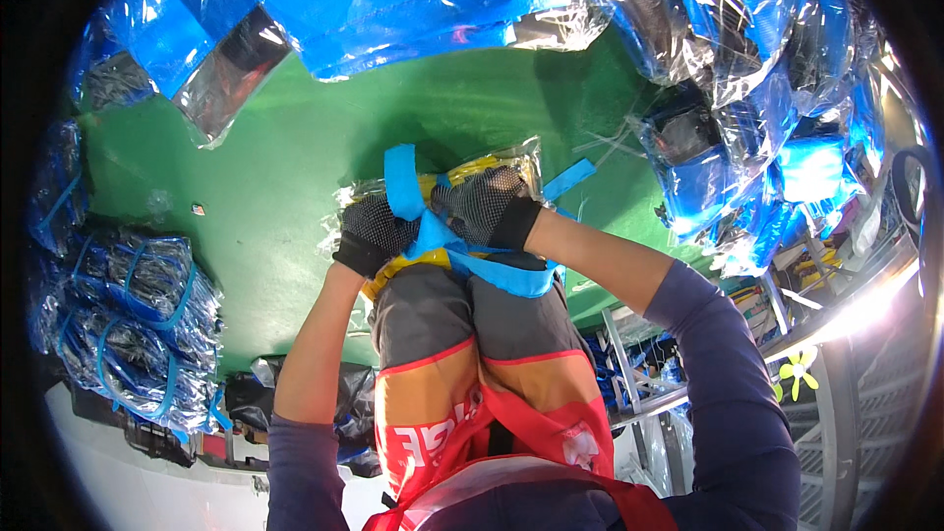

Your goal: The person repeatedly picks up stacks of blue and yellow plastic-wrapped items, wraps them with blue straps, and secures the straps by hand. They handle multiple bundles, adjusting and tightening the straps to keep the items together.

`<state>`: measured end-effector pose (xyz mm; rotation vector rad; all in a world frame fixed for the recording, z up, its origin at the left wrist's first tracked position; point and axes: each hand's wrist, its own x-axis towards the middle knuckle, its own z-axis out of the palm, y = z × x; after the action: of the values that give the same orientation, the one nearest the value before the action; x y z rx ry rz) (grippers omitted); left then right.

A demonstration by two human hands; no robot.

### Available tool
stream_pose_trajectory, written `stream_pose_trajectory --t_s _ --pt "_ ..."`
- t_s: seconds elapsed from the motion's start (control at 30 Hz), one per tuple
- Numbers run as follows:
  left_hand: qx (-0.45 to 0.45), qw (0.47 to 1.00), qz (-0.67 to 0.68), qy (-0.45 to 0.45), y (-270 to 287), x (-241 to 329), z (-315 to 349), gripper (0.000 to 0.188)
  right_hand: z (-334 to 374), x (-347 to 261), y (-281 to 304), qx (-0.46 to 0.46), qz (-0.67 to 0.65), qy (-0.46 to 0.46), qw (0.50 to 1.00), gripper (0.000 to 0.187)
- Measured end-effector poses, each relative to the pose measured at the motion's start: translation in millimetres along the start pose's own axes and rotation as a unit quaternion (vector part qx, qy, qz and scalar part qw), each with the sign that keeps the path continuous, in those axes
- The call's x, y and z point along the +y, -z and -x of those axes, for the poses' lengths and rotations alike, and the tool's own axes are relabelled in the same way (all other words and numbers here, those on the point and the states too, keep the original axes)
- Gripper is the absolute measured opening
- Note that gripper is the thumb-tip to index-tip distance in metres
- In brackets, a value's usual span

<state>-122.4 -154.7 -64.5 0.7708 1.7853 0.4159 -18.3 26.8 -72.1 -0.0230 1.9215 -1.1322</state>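
A bundle of yellow packages in clear plastic [390,268] lies in front of my knees, with a light-blue strap [433,236] around it. The strap crosses between my hands; one end loops up at the top left, another sticks out to the right, and a slack loop hangs toward my lap. My left hand [378,229], in a black dotted glove, is closed on the strap at the bundle's left side. Resting over the right part of the bundle, my gloved right hand [482,206] has curled fingers pinching the strap near the crossing. The fingertips are partly hidden.
Beneath the bundle is a green surface [265,187]. Large blue plastic-wrapped packages [423,0] lie along the far side, more wrapped packages [728,138] are heaped at right. Strapped bundles [138,305] are stacked at left. A metal rail [846,285] curves along the right.
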Motion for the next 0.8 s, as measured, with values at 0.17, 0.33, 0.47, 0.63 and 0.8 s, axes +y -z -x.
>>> stream_pose_trajectory --t_s 0.17,0.33,0.47,0.63,0.8 --pt "0.019 0.999 -0.027 0.027 -3.2 4.3 -8.3 0.017 -22.2 -25.9 -6.4 0.069 -0.525 -0.253 0.81 0.034" --pt "0.008 0.964 0.25 0.094 48.6 19.9 54.9 0.033 20.3 -36.9 -6.0 0.207 -0.101 -0.175 0.957 0.032" --pt "-0.195 0.891 0.301 0.28 62.9 1.8 176.8 0.041 45.7 -42.9 -11.8 0.246 -0.607 -0.129 0.745 0.023" --pt "-0.073 0.959 0.054 0.269 -20.5 -31.8 247.9 0.032 46.5 -68.3 -34.8 0.384 -0.4 -0.064 0.83 0.018" --pt "-0.075 0.951 -0.01 0.299 -67.3 -57.2 238.8 0.023 53.1 -102.5 -69.6 0.439 -0.532 -0.199 0.696 0.019"
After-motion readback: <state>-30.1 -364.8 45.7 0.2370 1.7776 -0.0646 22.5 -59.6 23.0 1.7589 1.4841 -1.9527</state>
